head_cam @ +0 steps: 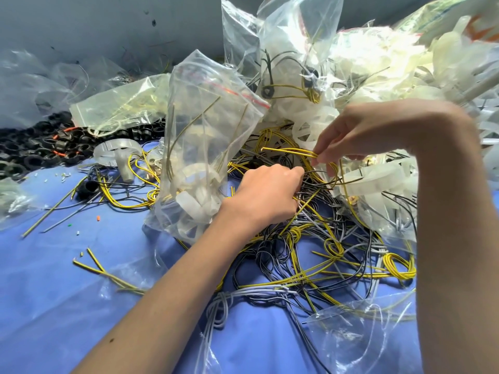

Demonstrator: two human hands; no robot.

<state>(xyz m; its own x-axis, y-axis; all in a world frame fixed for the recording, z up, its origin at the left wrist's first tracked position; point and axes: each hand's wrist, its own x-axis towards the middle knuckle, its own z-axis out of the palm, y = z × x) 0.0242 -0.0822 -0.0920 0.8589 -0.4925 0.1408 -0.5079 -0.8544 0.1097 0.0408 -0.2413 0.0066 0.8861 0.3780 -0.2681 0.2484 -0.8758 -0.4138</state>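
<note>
Yellow wire (286, 150) sideways, loose end leftward, pinched in right hand (363, 130); left hand (267, 197) clutching tangle (318, 211).

We see yellow wires (286, 150) with a thin dark stripe, black wires (267, 251) and pale grey wires (259, 290) on our blue bench (54, 279). The clear bag (194, 125) carries a red strip (243, 96); the rings (27, 153) are black.
</note>
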